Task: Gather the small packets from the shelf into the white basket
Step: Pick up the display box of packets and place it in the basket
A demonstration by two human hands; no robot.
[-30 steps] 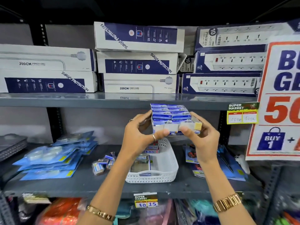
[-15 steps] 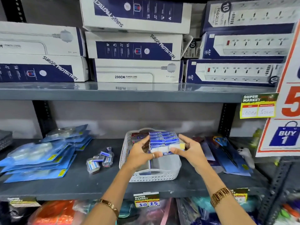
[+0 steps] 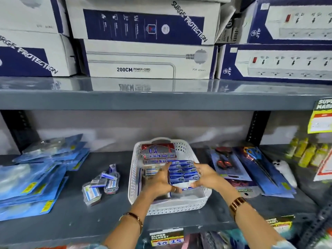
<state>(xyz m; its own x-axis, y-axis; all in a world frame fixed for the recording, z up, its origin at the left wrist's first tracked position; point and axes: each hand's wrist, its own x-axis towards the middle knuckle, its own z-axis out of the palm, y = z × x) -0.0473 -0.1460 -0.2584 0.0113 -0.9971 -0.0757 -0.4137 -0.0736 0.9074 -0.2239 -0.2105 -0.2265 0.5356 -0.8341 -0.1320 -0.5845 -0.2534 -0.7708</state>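
A white perforated basket (image 3: pixel 190 203) stands on the grey lower shelf (image 3: pixel 75 218). Inside it, both my hands hold a block of small blue-and-white packets (image 3: pixel 184 172): my left hand (image 3: pixel 159 183) grips its left side, my right hand (image 3: pixel 206 177) its right side. The block sits low within the basket's walls. Red-and-blue boxes (image 3: pixel 158 152) lie stacked at the basket's far end. A small heap of loose packets (image 3: pixel 101 186) lies on the shelf left of the basket.
Blue flat packs (image 3: pixel 36 178) are piled at the left. Carded scissors (image 3: pixel 255 169) and yellow bottles (image 3: pixel 309 151) lie to the right. The upper shelf (image 3: pixel 161 97) carries large power-strip boxes (image 3: pixel 147 60). Price tags hang on the shelf edges.
My two hands have lowered the packet block from in front of the upper shelf down into the basket. The camera has come closer and tilted down.
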